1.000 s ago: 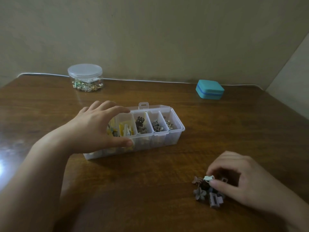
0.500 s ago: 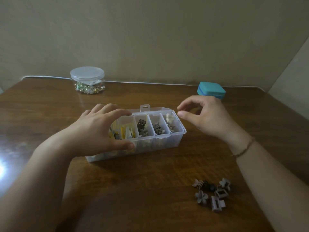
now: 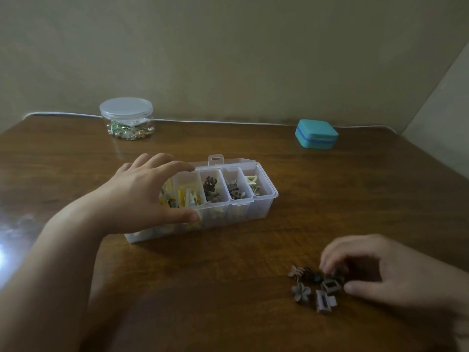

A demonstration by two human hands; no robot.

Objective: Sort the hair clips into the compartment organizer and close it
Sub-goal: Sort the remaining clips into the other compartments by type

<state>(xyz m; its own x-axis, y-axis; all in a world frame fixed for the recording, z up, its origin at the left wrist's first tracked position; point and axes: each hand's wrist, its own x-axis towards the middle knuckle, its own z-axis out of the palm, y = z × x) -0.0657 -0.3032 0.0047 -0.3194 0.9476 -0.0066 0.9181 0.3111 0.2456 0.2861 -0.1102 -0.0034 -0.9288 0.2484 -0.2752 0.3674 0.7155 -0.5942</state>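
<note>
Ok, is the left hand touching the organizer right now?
Touching. The head view shows the left hand gripping the organizer: thumb pressed on its front wall, fingers over the back rim.

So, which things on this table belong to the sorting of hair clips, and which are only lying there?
Belong to the job:
compartment organizer
loose hair clips
left hand, gripping the organizer
right hand, at the clips

Only lying there:
round lidded jar
teal case
white cable

No text can be read anywhere; no label, brand, number or sign is made out on anything.
</note>
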